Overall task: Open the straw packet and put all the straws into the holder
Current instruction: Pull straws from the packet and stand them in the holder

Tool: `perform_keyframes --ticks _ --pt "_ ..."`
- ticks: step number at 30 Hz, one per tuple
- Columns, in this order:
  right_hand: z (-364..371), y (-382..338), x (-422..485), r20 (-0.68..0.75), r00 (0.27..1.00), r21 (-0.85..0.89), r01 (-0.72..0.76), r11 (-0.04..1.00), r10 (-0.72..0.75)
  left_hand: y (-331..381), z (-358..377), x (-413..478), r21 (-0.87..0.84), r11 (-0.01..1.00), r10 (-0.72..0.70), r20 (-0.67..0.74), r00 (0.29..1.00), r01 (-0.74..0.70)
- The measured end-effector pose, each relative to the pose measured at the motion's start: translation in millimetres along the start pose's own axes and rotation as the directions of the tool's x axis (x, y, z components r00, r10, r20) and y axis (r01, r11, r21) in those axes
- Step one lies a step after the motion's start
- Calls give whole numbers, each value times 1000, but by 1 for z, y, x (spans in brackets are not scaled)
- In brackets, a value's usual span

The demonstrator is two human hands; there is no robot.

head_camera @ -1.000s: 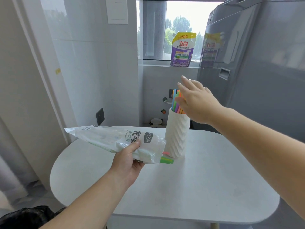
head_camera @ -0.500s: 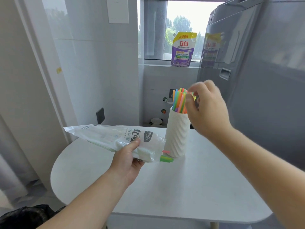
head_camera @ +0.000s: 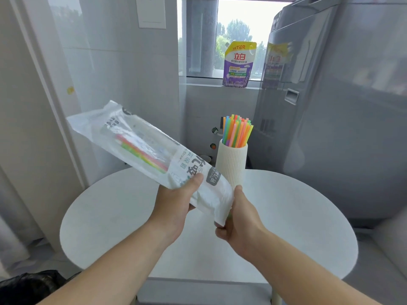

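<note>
A clear and white straw packet is held tilted above the table, its closed end up to the left and its mouth down to the right. A few pink and green straws show inside it. My left hand grips the packet from below near its printed lower part. My right hand is curled round the packet's lower mouth end, where a bit of green straw peeks out. Behind the hands stands a ribbed white holder full of coloured straws.
The round white table carries the holder near its far edge. A grey appliance stands close on the right. A purple detergent pouch sits on the windowsill. A black bag lies on the floor at lower left.
My right hand left the straws in the holder and came down to the packet's mouth end. My left hand lifted and tilted the packet, closed end up.
</note>
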State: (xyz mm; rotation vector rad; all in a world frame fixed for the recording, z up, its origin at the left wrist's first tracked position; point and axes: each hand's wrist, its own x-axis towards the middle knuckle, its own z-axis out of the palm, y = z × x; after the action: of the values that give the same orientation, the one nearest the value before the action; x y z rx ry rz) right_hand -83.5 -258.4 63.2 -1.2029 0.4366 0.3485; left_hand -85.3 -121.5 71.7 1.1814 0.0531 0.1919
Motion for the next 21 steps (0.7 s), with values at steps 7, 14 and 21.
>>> perform_keyframes --ticks 7,14,21 --pt "-2 7 1 6 1000 143 -15 990 15 5 -1 -8 215 963 134 141 981 -163" --pt "-2 11 -2 59 998 114 -22 993 15 6 -10 -9 372 897 154 244 958 -239" --pt "-3 14 5 22 999 11 47 999 -47 9 -11 -4 370 916 123 112 986 -156"
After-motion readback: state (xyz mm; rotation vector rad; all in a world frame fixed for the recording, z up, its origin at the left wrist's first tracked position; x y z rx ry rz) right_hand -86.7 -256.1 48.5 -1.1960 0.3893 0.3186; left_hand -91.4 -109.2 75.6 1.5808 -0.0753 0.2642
